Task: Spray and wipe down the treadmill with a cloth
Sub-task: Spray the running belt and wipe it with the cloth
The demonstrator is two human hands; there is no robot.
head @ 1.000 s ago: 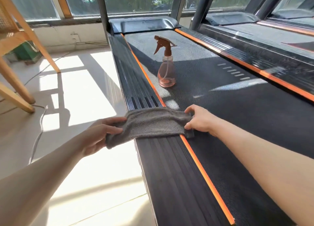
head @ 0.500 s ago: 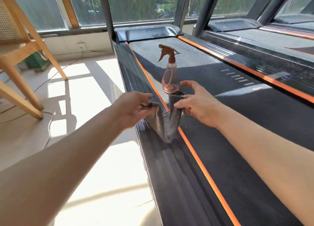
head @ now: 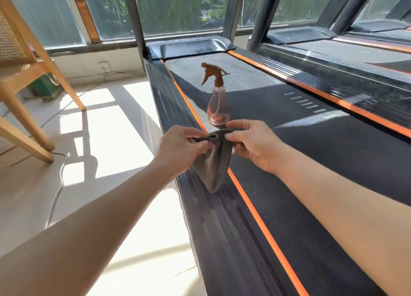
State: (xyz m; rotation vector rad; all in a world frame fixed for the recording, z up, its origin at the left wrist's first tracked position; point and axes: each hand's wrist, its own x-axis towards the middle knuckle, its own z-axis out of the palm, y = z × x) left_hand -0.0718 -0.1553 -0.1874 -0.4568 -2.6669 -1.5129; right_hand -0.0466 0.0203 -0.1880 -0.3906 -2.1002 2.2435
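While left hand, right hand pinch one cloth — one spray bottle, upright on treadmill.

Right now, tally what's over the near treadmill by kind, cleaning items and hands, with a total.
spray bottle: 1
grey cloth: 1
hands: 2 (left hand and right hand, both pinching the cloth's top edge)
Total: 4
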